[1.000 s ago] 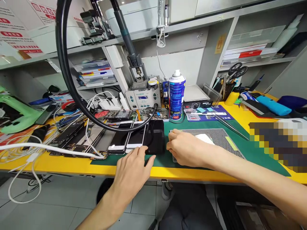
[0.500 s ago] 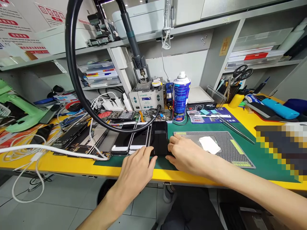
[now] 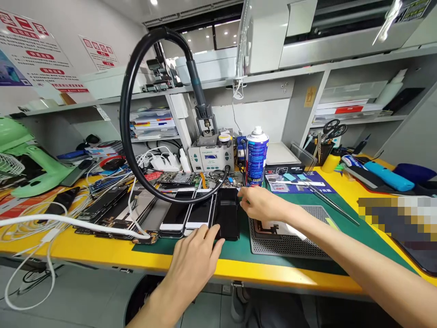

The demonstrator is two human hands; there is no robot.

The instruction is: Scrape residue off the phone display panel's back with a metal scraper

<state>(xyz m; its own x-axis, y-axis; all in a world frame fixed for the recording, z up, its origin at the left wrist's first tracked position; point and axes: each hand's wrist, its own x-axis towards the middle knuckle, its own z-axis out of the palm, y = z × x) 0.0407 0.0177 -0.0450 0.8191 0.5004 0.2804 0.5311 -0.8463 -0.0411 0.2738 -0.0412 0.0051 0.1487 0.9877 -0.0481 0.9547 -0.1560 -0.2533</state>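
Left hand (image 3: pixel 194 259) comes in low, palm down and loosely open, fingers bent and thumb apart, its fingertips right by the lower left corner of the black phone (image 3: pixel 227 218). Right hand (image 3: pixel 261 205) is up at the opposite corner, fingers curled in toward the top right edge; whether they grip it or merely rest alongside, we cannot tell from here. And the phone itself? Flat on the green mat (image 3: pixel 368 246), dark face up, just right of two white-edged phones (image 3: pixel 175 218) lying side by side (quite a crowd on this bench). Under the right forearm sits the grey perforated mat (image 3: pixel 290 246), bearing a dark part with a ribbon-like piece (image 3: pixel 269 229), half hidden by the arm. Behind the hands stands the blue spray can (image 3: pixel 256 159), with the tweezers (image 3: pixel 334 205) lying off to the right, untouched.

So where are we? By the look of it, at the positioning stage, two hands framing one phone. A clean move from here calls for fingertips on its edges, even pressure from both sides, and enough care on the left not to nudge its close neighbour.
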